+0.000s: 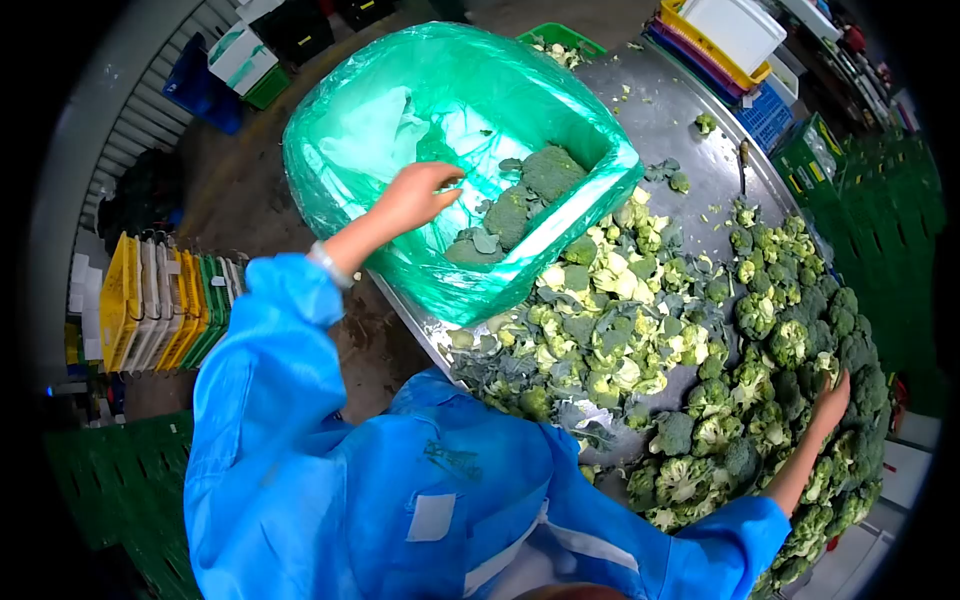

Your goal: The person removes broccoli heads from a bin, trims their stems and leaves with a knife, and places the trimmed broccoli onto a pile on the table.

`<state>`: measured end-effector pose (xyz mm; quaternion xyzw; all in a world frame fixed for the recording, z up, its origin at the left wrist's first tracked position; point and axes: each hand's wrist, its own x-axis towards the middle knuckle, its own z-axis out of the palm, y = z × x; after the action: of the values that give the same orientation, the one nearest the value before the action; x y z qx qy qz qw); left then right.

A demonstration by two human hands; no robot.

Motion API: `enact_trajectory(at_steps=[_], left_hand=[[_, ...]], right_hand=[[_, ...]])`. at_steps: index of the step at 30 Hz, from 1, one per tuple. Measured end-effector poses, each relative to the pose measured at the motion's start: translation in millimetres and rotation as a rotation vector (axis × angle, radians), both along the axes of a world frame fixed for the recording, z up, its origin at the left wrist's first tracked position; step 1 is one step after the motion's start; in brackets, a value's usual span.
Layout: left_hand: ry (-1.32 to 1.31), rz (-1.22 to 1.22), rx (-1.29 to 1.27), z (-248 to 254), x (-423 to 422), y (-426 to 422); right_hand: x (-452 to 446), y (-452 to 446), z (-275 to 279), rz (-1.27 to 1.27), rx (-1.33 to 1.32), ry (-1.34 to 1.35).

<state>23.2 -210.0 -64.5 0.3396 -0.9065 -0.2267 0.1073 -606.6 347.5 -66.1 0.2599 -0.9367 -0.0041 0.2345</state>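
Observation:
My left hand [418, 194] hovers over a crate lined with green plastic [400, 270], its fingers loosely curved, with a gap between thumb and fingertips and nothing visible between them. Inside the liner, several broccoli heads [552, 174] lie along the side nearest the table. Over at the far right, my right hand [832, 400] reaches into a large pile of broccoli [790, 345]. Its fingers are closed around a broccoli head [824, 368] with the pale cut stem showing; part of the grip is hidden.
Broccoli trimmings and leaves [620, 330] are heaped on the metal table [665, 110] between crate and pile. A knife [743, 165] lies by the table's far edge. Stacked yellow, white and green crates [165, 300] stand on the floor at left, a green crate [565, 40] beyond.

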Motion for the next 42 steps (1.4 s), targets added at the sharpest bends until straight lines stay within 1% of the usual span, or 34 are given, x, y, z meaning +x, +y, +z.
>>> enact_trajectory(at_steps=[1,3,4,6,7,8,9,11,14,17,18,19,21,23,24,25,27,29,31,32,33,35,36,37,39,40,41,42], left_hand=[[-0.075,-0.03,0.116,-20.1,-17.4,-13.0],[-0.219,-0.13,0.071,-79.7,-50.3,-33.9],[-0.294,-0.128,0.145,-97.2,-69.4,-36.0],[-0.396,-0.113,0.326,-130.0,-98.0,-34.4],[-0.423,-0.097,0.433,-146.9,-105.9,-32.0],[-0.398,-0.001,0.433,-161.1,-110.2,-24.4],[-0.377,0.007,0.463,-151.1,-111.0,-22.5],[-0.321,-0.05,0.441,-139.8,-103.3,-27.7],[-0.234,-0.064,0.526,-128.4,-96.3,-53.8],[-0.137,0.048,0.344,-91.8,-74.0,-60.5],[-0.167,0.07,0.247,-62.7,-62.7,-49.9],[-0.124,0.086,0.084,-55.1,-53.1,-43.7],[-0.017,0.127,-0.133,-33.4,-36.9,-38.1],[0.191,0.247,0.012,9.5,-24.6,-31.6],[0.406,0.261,0.136,18.3,-20.4,-32.3],[0.632,0.274,0.246,23.0,-17.5,-32.9],[0.97,0.221,0.572,23.9,-22.2,-26.7],[1.058,0.207,0.981,41.3,-18.4,-1.1],[1.153,0.137,1.202,29.5,-26.7,21.8],[1.193,0.116,1.363,31.8,-25.5,36.6],[1.226,0.087,1.527,33.5,-26.0,50.6],[1.364,0.022,1.681,23.6,-35.9,68.0],[1.331,-0.032,1.752,18.6,-35.2,72.6],[1.292,-0.084,1.821,14.0,-34.2,75.9],[1.305,-0.078,1.778,16.1,-24.3,84.6],[1.284,-0.115,1.794,8.8,-26.6,82.5],[1.263,-0.153,1.813,1.6,-29.0,79.0],[1.217,-0.127,1.771,3.2,-22.9,78.4]], right_hand=[[30.5,-12.2,10.4,-0.005,-0.048,-0.066],[99.0,-37.3,25.0,0.047,-0.202,-0.336],[144.0,-60.6,39.0,0.026,-0.215,-0.453],[213.7,-88.0,49.2,0.127,-0.201,-0.533],[238.5,-92.2,40.9,0.252,-0.171,-0.494],[263.6,-98.3,34.3,0.27,-0.168,-0.553],[285.6,-105.1,29.5,0.295,-0.165,-0.613],[324.6,-115.9,22.2,0.427,-0.1,-0.614],[368.2,-126.2,13.2,0.457,-0.112,-0.714],[395.4,-133.3,-1.1,0.5,-0.157,-0.767],[400.1,-132.4,-13.5,0.503,-0.196,-0.821],[404.5,-136.4,-22.2,0.508,-0.235,-0.876],[420.9,-158.4,-19.6,0.575,-0.203,-0.823],[424.3,-178.3,-29.0,0.639,-0.237,-0.915],[428.8,-195.6,-24.4,0.709,-0.295,-0.896],[430.2,-211.5,-16.2,0.668,-0.315,-0.958],[418.2,-235.5,-14.6,0.635,-0.466,-1.067],[415.4,-269.9,6.8,0.601,-0.653,-1.238],[428.2,-308.3,30.4,0.61,-0.812,-1.238],[436.0,-325.2,42.1,0.612,-0.867,-1.237],[445.9,-333.7,53.6,0.555,-0.896,-1.303],[425.6,-347.0,31.0,0.361,-1.079,-1.462],[406.3,-349.4,23.1,0.373,-1.063,-1.737],[408.8,-353.1,21.9,0.301,-1.112,-1.66],[414.6,-353.7,26.8,0.377,-1.027,-1.592],[421.6,-354.6,32.3,0.354,-1.023,-1.657],[428.8,-356.3,40.5,0.254,-1.072,-1.69],[429.9,-361.5,40.0,0.227,-1.084,-1.727]])
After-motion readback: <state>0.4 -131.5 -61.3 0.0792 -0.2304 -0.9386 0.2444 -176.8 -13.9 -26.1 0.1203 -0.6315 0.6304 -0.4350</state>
